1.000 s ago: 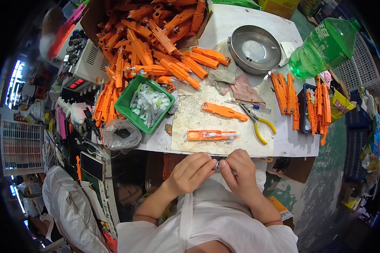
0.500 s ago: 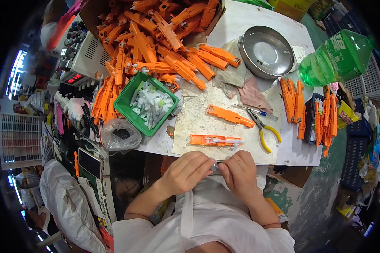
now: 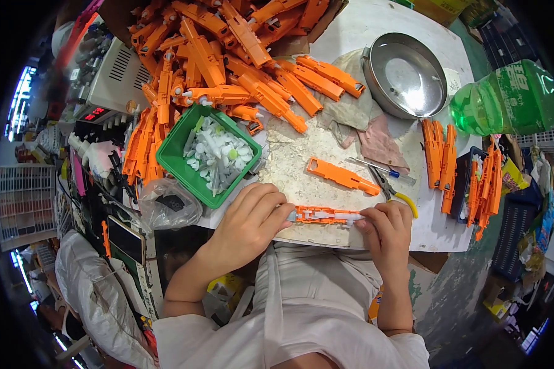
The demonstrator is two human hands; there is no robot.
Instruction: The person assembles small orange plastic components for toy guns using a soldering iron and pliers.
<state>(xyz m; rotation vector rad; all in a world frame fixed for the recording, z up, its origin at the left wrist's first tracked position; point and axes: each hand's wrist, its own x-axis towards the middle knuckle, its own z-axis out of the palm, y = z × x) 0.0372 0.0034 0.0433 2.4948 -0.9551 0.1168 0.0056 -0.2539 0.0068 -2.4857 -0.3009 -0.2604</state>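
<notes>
An open orange plastic shell (image 3: 327,219) with white rod-like parts inside lies at the front of the worktable. My left hand (image 3: 249,221) is closed at its left end, with a small grey piece (image 3: 292,216) showing at the fingertips. At the other end, my right hand (image 3: 389,232) pinches the shell near the tip of the white part. Just beyond lies a second orange half shell (image 3: 343,176), closed side up. Yellow-handled pliers (image 3: 385,182) rest to its right, partly hidden by my right hand.
A green bin (image 3: 206,188) of white plastic parts stands left, before a big heap of orange shells (image 3: 240,74). A round metal pan (image 3: 406,77), cloths (image 3: 381,144), a screwdriver (image 3: 375,166), a green bottle (image 3: 505,98) and more orange pieces (image 3: 440,157) occupy the right side.
My hands have moved from the table's front edge onto the open shell and spread apart to its two ends. The small grey piece went from between both hands to the shell's left end.
</notes>
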